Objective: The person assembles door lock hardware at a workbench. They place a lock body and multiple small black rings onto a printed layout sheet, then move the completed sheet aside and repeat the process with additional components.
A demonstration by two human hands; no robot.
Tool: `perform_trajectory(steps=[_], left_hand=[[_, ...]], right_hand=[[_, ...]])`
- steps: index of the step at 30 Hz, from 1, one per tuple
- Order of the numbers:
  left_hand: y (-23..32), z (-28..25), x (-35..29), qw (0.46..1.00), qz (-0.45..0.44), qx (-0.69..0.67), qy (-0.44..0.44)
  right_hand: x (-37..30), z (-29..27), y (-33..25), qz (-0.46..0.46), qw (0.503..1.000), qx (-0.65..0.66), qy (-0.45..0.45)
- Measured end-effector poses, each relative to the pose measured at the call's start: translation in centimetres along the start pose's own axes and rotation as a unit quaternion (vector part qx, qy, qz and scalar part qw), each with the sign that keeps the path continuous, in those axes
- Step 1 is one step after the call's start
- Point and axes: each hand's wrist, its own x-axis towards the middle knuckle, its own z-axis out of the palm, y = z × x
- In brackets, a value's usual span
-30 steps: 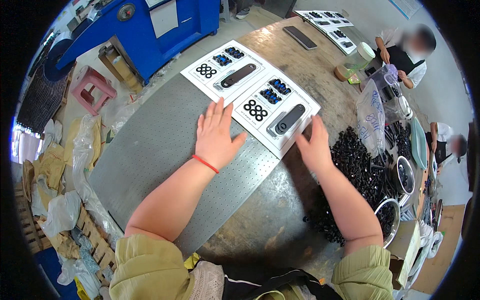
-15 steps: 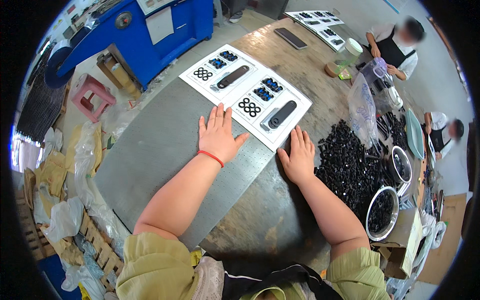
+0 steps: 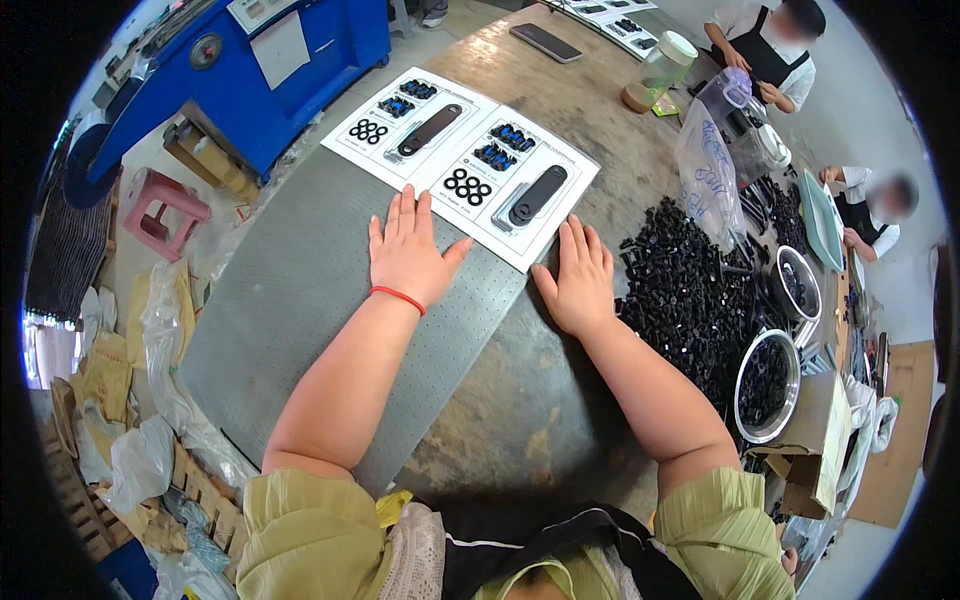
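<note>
A white printed card (image 3: 432, 160) lies at the far end of a grey dotted mat (image 3: 300, 270). It carries two similar sets of parts: black rings (image 3: 467, 187), small blue-and-black pieces (image 3: 495, 157) and a long black rounded piece (image 3: 538, 195) with clear plastic at its side. My left hand (image 3: 412, 258), with a red band at the wrist, is laid flat, its fingertips at the card's near edge. My right hand (image 3: 580, 285) rests palm down by the card's near right corner, fingers stretched and thumb apart. Neither hand holds anything.
A heap of small black parts (image 3: 680, 290) spreads right of my right arm, beside metal bowls (image 3: 766, 385) and a plastic bag (image 3: 708, 180). Farther off are a phone (image 3: 545, 43) and a lidded jar (image 3: 660, 70). Two people work along the right side. A pink stool (image 3: 160, 212) stands left.
The whole view has shifted, so the table and card appear farther up and left. Both hands keep their flat pose at the card's near edge.
</note>
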Motion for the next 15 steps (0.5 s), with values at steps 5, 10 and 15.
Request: perform_trajectory(steps=[5,10,15], left_hand=[[-0.01,-0.01,0.15,1.000,-0.003,-0.004,-0.009],[-0.29,-0.15,-0.08,1.000,-0.009,-0.004,-0.004],[-0.34,0.30,-0.55,1.000,-0.009,-0.011,0.011]], right_hand=[[0.20,-0.16,-0.23,0.012,1.000,0.004,0.000],[0.07,-0.24,-0.75,0.013,1.000,0.007,0.001],[-0.51,-0.30,-0.80,0.018,1.000,0.002,-0.009]])
